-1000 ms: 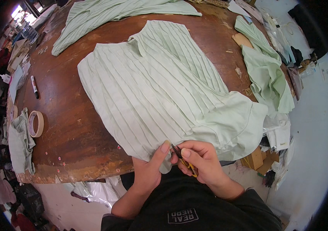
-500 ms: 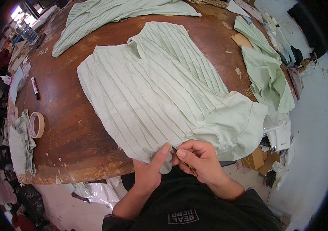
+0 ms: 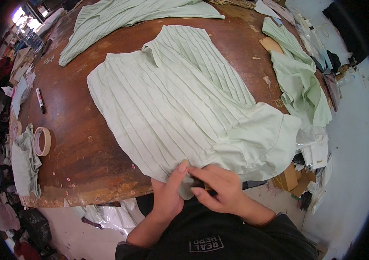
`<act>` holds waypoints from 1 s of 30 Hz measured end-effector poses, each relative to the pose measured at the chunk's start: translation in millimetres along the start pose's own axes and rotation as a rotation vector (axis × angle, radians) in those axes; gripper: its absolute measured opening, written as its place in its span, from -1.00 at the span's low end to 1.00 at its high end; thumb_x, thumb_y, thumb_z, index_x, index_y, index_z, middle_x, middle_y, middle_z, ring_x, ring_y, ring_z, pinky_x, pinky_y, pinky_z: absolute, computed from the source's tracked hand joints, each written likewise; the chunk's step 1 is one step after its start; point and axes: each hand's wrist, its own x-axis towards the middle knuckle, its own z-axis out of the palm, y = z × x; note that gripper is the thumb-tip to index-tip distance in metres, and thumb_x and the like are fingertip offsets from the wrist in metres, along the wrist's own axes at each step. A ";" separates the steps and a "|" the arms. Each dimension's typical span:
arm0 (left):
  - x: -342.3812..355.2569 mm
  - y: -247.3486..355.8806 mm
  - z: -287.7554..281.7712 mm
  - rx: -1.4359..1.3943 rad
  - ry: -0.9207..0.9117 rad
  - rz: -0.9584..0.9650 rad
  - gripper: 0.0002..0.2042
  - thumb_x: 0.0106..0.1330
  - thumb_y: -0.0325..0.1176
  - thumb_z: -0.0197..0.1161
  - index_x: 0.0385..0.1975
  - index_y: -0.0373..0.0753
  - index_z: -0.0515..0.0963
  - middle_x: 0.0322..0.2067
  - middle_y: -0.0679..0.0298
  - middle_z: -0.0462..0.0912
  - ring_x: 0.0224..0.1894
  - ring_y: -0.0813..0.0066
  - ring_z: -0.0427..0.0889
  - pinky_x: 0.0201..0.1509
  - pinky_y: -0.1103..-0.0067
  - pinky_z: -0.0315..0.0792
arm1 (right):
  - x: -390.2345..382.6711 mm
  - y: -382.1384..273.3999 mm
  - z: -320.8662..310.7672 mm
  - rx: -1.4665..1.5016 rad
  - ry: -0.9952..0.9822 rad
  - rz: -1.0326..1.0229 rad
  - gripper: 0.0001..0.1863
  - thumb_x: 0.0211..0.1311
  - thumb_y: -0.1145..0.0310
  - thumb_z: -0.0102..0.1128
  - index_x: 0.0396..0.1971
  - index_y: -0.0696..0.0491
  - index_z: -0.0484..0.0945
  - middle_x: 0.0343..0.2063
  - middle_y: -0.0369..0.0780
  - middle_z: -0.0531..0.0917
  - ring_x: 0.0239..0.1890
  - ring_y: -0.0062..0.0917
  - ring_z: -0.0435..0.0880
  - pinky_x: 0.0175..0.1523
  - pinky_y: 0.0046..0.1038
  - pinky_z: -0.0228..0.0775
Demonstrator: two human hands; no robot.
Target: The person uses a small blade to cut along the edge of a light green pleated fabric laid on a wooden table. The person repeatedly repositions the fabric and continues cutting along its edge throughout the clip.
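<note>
A pale green pleated garment lies spread on the brown table, its near edge at the table's front. My left hand pinches that edge, thumb on top and fingers hidden underneath, and a small flap of cloth hangs beside the thumb. Close on its right, my right hand is curled around a small dark tool, smeared by motion and mostly covered by the fingers. A yellow handle on it showed more plainly a moment earlier.
Further pale green cloth pieces lie at the far side and the right of the wooden table. On the left are a tape roll, a marker and a folded cloth. Cardboard boxes stand below, right.
My right hand has turned, its thumb dropping away from the index finger and the tool swinging back among the fingers. The left hand keeps its pinch with a slight shift; the garment hardly moves.
</note>
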 end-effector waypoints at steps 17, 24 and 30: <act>4.6 -1.3 9.9 0.046 -0.012 0.053 -0.39 0.22 -0.63 0.24 0.25 -0.32 0.14 0.12 0.20 0.37 0.12 0.46 0.41 0.19 0.54 0.32 | 6.9 9.4 -14.9 -0.366 0.345 -0.174 -0.61 -0.11 0.47 0.40 -0.19 0.19 0.57 -0.32 -0.16 0.59 -0.43 -0.32 0.55 -0.38 -0.41 0.36; 6.3 -3.9 6.4 0.038 -0.008 0.049 -0.40 0.21 -0.65 0.23 0.24 -0.33 0.15 0.11 0.20 0.38 0.11 0.46 0.42 0.19 0.55 0.33 | 9.7 13.5 -11.8 -0.459 0.353 -0.197 -0.63 -0.12 0.45 0.40 -0.21 0.19 0.58 -0.33 -0.17 0.60 -0.45 -0.36 0.54 -0.41 -0.43 0.34; 6.5 -3.3 7.0 0.031 -0.012 0.028 -0.41 0.22 -0.65 0.23 0.24 -0.33 0.15 0.10 0.21 0.39 0.10 0.47 0.43 0.18 0.55 0.34 | 10.4 11.7 -11.8 -0.453 0.325 -0.189 -0.64 -0.11 0.44 0.40 -0.23 0.18 0.59 -0.33 -0.18 0.59 -0.46 -0.37 0.54 -0.42 -0.44 0.34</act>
